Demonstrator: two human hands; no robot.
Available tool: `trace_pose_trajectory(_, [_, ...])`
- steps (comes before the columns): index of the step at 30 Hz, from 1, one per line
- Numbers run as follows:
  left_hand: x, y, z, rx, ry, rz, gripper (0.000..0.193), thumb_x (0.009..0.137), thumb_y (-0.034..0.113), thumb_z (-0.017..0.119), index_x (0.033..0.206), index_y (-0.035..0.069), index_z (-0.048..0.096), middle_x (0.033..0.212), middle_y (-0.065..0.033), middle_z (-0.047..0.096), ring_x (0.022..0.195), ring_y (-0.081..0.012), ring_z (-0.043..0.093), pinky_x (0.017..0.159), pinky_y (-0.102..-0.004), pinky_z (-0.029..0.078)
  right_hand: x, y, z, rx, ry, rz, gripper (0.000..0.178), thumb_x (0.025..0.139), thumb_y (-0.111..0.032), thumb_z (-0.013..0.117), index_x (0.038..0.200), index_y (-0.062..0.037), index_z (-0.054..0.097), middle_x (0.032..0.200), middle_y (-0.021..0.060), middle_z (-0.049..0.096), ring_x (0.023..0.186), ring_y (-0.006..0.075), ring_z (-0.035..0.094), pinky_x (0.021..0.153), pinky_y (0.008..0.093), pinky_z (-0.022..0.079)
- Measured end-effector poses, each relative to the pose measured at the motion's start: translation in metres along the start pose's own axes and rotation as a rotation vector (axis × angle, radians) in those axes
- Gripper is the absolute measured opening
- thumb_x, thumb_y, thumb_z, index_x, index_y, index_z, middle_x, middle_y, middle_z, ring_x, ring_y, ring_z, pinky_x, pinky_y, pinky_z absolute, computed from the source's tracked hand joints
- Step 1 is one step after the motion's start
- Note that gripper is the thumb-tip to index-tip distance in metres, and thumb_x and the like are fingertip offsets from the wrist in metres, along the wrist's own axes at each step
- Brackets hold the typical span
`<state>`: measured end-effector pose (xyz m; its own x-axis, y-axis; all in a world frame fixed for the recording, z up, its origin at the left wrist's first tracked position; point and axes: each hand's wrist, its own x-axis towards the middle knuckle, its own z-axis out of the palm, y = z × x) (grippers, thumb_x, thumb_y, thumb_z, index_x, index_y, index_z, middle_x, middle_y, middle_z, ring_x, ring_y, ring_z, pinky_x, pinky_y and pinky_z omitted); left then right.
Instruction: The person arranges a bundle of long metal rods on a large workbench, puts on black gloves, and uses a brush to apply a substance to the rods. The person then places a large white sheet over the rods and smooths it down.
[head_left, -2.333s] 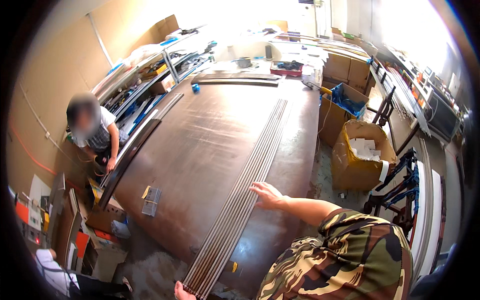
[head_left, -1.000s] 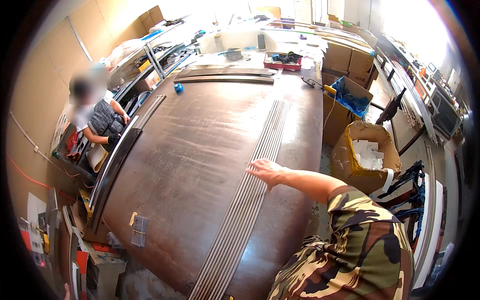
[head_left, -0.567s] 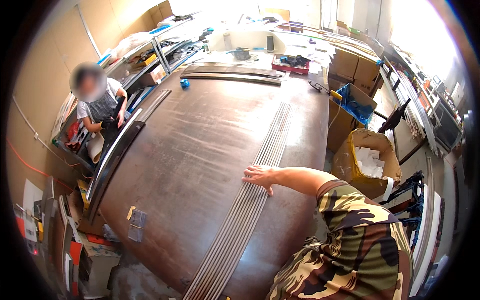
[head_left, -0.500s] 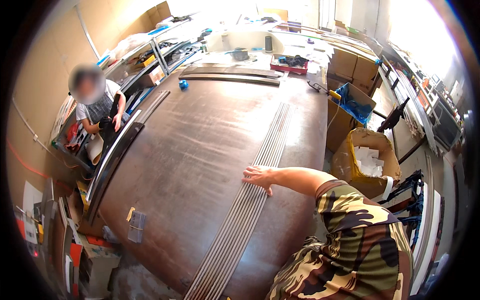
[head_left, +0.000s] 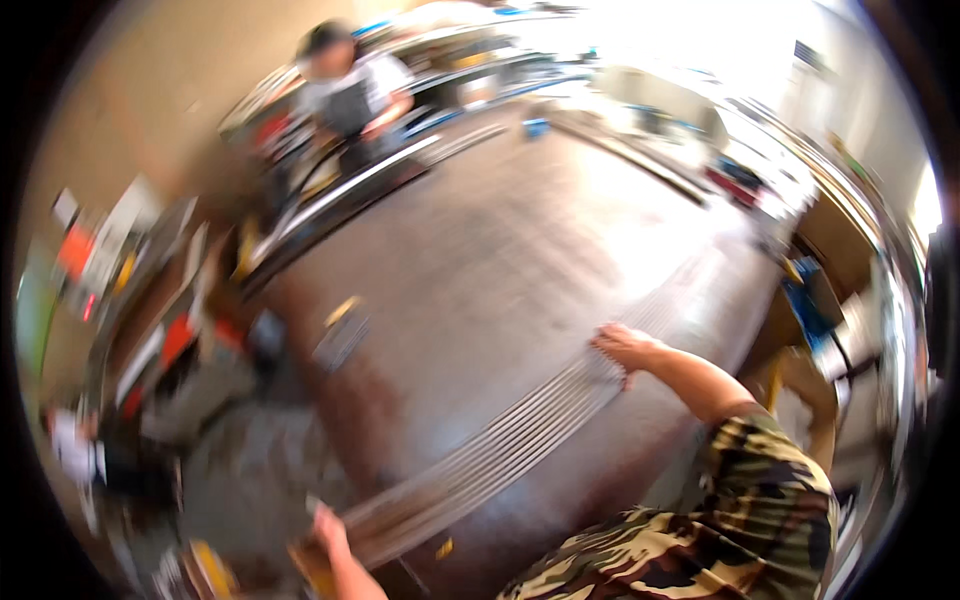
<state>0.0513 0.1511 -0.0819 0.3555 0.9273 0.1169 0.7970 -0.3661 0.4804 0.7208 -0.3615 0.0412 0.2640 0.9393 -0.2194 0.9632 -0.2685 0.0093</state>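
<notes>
A row of long, thin metal strips point(head_left: 510, 440) lies side by side, running diagonally across the brown table point(head_left: 460, 260). My right hand point(head_left: 626, 348) spans the row near its middle, fingertips at the far edge and thumb at the near edge, closed across the strips. At the lower left, my left hand point(head_left: 330, 532) is beside the near end of the row. Motion smears its fingers, and a small pale spot shows at their tips. Whether this hand touches the strips is unclear.
A small grey banded bundle point(head_left: 341, 340) lies on the table's left part. Across the table, a person point(head_left: 355, 100) stands by long dark and silvery profiles point(head_left: 340, 200). A blue object point(head_left: 536, 127) sits near the far edge. Boxes point(head_left: 805, 395) stand to the right.
The view has swung left and down, and the picture is now blurred. My left hand has come into view at the row's near end. My right hand stays across the strips.
</notes>
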Motion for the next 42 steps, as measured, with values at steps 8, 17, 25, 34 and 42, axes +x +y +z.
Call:
trace_pose_trajectory(8, [-0.037, 0.081, -0.060, -0.821, -0.331, -0.574, 0.037, 0.099, 0.035, 0.053, 0.118, 0.004, 0.059, 0.103, -0.0039, 0.066, 0.090, -0.0137, 0.063, 0.078, -0.0303, 0.050, -0.081, -0.076, -0.028, 0.279, 0.234, 0.351, 0.114, 0.054, -0.009, 0.089, 0.150, -0.0102, 0.027, 0.150, 0.0232, 0.029, 0.138, 0.0413, 0.030, 0.112, 0.0477, 0.031])
trace_pose_trajectory(17, [-0.137, 0.083, -0.087, -1.270, -0.239, -0.675, 0.028, 0.091, 0.006, 0.059, 0.118, 0.000, 0.062, 0.100, -0.0091, 0.069, 0.085, -0.0176, 0.067, 0.074, -0.0309, 0.057, -0.092, -0.273, 0.032, 0.513, 0.587, 0.351, 0.077, 0.073, -0.002, 0.075, 0.142, -0.0054, 0.040, 0.143, 0.0207, 0.042, 0.130, 0.0392, 0.042, 0.108, 0.0460, 0.036])
trace_pose_trajectory(25, [-0.125, 0.065, -0.097, -1.277, -0.420, -0.592, 0.027, 0.091, 0.009, 0.061, 0.116, -0.002, 0.062, 0.100, -0.0101, 0.068, 0.084, -0.0184, 0.067, 0.074, -0.0316, 0.057, -0.079, -0.333, 0.033, 0.438, 0.636, 0.344, 0.061, 0.082, -0.009, 0.067, 0.137, 0.0012, 0.041, 0.140, 0.0262, 0.041, 0.128, 0.0447, 0.040, 0.108, 0.0501, 0.033])
trace_pose_trajectory(34, [-0.098, 0.058, -0.092, -1.180, -0.465, -0.648, 0.022, 0.090, 0.016, 0.061, 0.104, 0.000, 0.065, 0.091, -0.0086, 0.069, 0.077, -0.0178, 0.068, 0.067, -0.0327, 0.057, -0.077, -0.337, 0.034, 0.387, 0.651, 0.356, 0.057, 0.085, -0.010, 0.064, 0.135, 0.0017, 0.042, 0.139, 0.0265, 0.042, 0.126, 0.0447, 0.041, 0.107, 0.0503, 0.034])
trace_pose_trajectory(42, [-0.078, 0.053, -0.080, -1.144, -0.435, -0.641, 0.016, 0.087, 0.018, 0.064, 0.089, 0.003, 0.068, 0.079, -0.0067, 0.069, 0.065, -0.0156, 0.066, 0.057, -0.0297, 0.055, -0.078, -0.336, 0.037, 0.376, 0.643, 0.348, 0.056, 0.085, -0.011, 0.064, 0.134, 0.0019, 0.043, 0.138, 0.0263, 0.043, 0.126, 0.0446, 0.041, 0.107, 0.0507, 0.034])
